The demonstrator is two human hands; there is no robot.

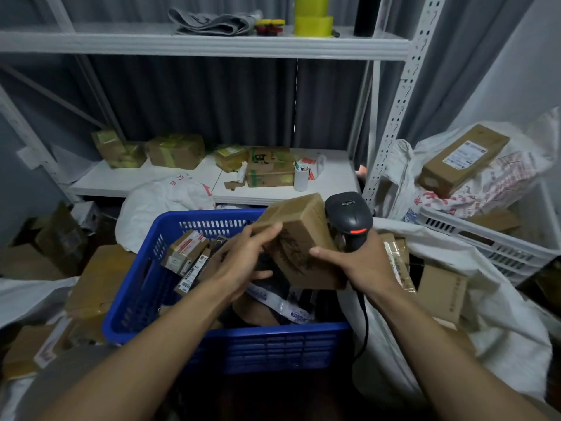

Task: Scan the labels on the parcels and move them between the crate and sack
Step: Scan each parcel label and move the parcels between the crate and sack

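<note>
My left hand (246,256) grips the left end of a brown cardboard parcel (299,235), held tilted above the blue crate (230,344). My right hand (358,262) holds the handle of a black barcode scanner (349,218) with a red light showing, and its thumb presses the parcel's right side. Several labelled parcels (188,253) lie inside the crate. The open white sack (473,314) sits to the right of the crate with cardboard boxes (441,293) in it.
A white metal shelf (136,180) behind the crate carries several taped boxes and a white cup. A white crate (501,247) with a sack and a long box stands at the far right. Loose boxes (97,281) lie on the floor at the left.
</note>
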